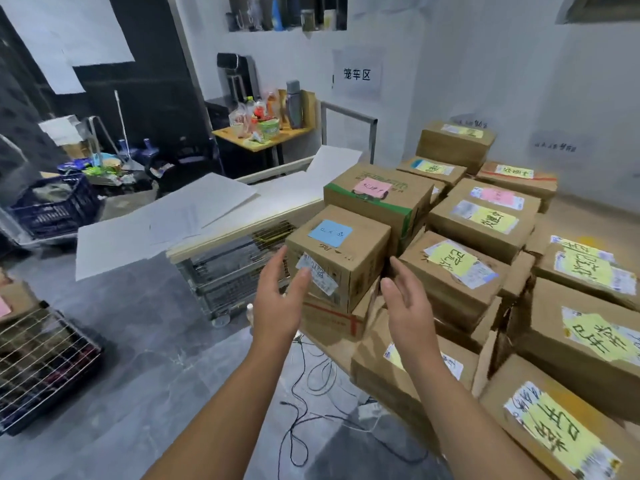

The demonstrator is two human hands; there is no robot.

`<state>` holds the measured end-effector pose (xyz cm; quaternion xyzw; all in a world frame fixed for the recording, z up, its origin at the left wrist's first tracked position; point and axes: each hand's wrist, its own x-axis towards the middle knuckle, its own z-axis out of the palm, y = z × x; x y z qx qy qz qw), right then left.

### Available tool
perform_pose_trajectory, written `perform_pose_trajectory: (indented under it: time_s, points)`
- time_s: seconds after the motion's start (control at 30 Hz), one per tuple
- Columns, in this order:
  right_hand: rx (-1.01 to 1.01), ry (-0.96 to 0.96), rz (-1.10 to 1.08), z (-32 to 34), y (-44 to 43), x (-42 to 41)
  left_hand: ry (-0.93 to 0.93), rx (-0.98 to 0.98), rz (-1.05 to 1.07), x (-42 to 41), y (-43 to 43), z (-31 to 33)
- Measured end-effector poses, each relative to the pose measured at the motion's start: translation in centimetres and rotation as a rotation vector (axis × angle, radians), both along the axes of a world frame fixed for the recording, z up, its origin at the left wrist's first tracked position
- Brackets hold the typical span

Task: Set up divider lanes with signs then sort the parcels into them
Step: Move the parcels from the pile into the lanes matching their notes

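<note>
Parcel: blue-noted cardboard parcel [341, 247] tops the near-left corner of the parcel stack [485, 237], straight ahead of both hands.
Left hand [280, 303]: fingers straight, spread, holding nothing, at the parcel's left front face.
Right hand [410, 306]: fingers open and empty, just beside its right corner.
Bearing: parcel lies between the palms, neither hand clearly nearer. I cannot tell whether either touches it.

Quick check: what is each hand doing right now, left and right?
Left hand: open, fingers straight, at the near face of the blue-label box; no grip.
Right hand: open, beside that box, holding nothing.
</note>
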<state>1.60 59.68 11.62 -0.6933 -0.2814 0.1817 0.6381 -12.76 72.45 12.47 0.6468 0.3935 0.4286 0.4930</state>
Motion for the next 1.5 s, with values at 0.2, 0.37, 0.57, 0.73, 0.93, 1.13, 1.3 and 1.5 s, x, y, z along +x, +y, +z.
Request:
perform_pose_trajectory:
  time_s: [0.2, 0.37, 0.57, 0.73, 0.93, 1.13, 1.3, 1.5]
  points:
    - [-0.08, -0.067, -0.113, -1.6, 7.7, 1.8, 0.038, -0.029, -0.105, 3.6, 9.2, -1.5]
    - [-0.095, -0.004, -0.176, -2.5, 12.5, 2.5, 0.174, 0.013, -0.196, 6.8, 15.1, -3.3]
    - [-0.168, 0.069, -0.254, -3.3, 15.2, 1.6, 0.234, -0.072, -0.342, 8.5, 18.3, -5.0]
    - [-0.214, 0.092, -0.342, -4.0, 15.6, 0.9, 0.174, -0.177, -0.445, 7.6, 18.9, -5.2]
    - [-0.115, 0.203, -0.399, -3.9, 15.5, -1.2, 0.11, -0.2, -0.518, 5.4, 18.4, -3.9]
    - [0.085, 0.214, -0.439, -2.2, 13.6, -7.5, 0.052, -0.109, -0.597, 0.6, 17.3, -2.2]
    - [0.141, 0.101, -0.549, -0.7, 10.1, -12.3, -0.012, -0.021, -0.698, -2.9, 14.4, -0.3]
    - [0.12, -0.062, -0.753, 1.2, 3.4, -16.9, -0.072, 0.085, -0.856, -4.6, 8.5, 0.7]
